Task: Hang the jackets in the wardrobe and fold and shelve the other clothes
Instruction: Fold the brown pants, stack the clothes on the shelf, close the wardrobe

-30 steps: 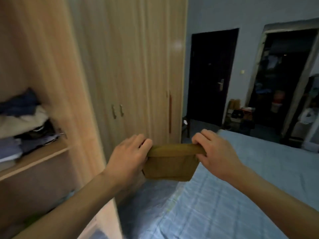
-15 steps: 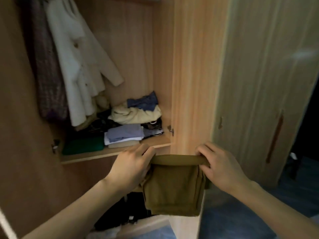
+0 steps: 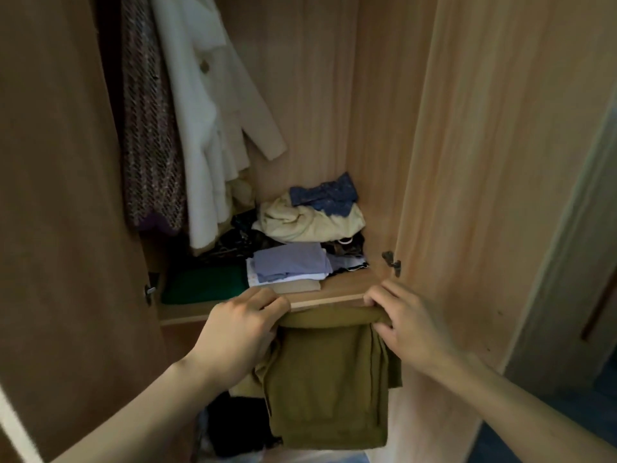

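folded olive-brown garment (image 3: 329,389) hangs from its pinched top edge before the wardrobe shelf (image 3: 337,290).

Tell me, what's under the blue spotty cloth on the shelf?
The blue spotty cloth lies on a crumpled pale yellow garment, and dark clothes sit below that. What lies deeper in the pile or behind it is covered.

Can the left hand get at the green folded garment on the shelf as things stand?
Probably not yet. The left hand grips one end of the folded olive garment, and the right hand holds the other. The green garment lies uncovered at the shelf front, so only the hand's load hinders it.
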`<state>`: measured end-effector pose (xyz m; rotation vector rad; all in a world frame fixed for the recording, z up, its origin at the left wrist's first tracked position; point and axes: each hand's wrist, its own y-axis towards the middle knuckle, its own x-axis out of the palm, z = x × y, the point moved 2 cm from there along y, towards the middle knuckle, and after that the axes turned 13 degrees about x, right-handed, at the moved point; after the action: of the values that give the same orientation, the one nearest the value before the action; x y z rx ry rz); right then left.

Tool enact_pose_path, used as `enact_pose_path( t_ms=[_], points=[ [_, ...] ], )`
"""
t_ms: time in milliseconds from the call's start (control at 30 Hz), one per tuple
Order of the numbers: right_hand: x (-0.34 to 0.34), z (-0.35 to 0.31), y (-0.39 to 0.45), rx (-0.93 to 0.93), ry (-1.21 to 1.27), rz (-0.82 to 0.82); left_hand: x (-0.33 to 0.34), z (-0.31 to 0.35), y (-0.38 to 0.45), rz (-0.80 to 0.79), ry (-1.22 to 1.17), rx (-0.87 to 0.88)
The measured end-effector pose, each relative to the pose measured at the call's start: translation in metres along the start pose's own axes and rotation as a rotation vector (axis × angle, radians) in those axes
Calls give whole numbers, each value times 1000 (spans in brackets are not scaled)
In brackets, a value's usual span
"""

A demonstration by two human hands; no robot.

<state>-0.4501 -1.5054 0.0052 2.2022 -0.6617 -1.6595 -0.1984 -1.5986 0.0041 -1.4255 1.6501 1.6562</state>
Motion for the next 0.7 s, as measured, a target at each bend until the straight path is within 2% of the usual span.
enact_pose_path(
  t_ms=[167, 467, 567, 700],
  points=[
    [43, 33, 58, -16, 10, -11, 47, -45, 32, -11, 19, -31],
    [72, 84, 187, -112, 96, 173, 72, -126, 132, -11, 127, -26],
    [85, 96, 223, -127, 155, 149, 83, -152, 150, 36, 78, -85],
    [114, 113, 260, -123, 201, 101, 115, -190, 163, 4, -74, -144]
  ],
)
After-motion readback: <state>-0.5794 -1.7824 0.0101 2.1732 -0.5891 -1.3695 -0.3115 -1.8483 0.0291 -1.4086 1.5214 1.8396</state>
